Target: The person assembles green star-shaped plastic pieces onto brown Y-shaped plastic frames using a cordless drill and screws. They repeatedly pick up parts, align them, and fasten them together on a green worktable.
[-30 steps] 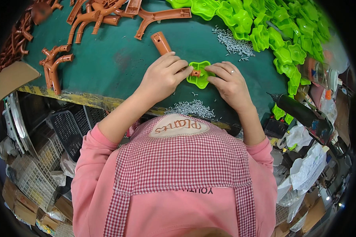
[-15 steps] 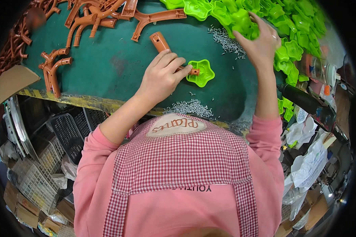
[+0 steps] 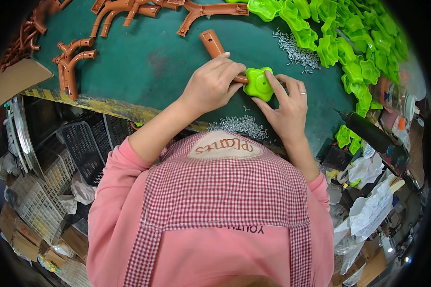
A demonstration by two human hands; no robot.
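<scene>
My left hand (image 3: 210,88) is closed around a brown plastic branch-shaped tube (image 3: 211,44), whose wide end points away from me. At the tube's thin end is a green star-shaped plastic shell (image 3: 259,84), domed side up. My right hand (image 3: 288,110) grips this shell between thumb and fingers. The shell covers the tip of the tube. The green shell that lay hollow side up under that tip is now hidden from view. A small heap of silver screws (image 3: 239,126) lies near me at the table edge, just below the hands.
Green shells (image 3: 354,57) are piled at the far right, beside another heap of screws (image 3: 298,53). Brown branch parts (image 3: 72,71) lie at the left and along the back of the green table (image 3: 143,81). A black cylindrical tool (image 3: 373,131) juts in at the right edge.
My right hand has come back from the green pile with a shell and set it over the tube's tip. My left hand still holds the tube. The whole view has shifted slightly.
</scene>
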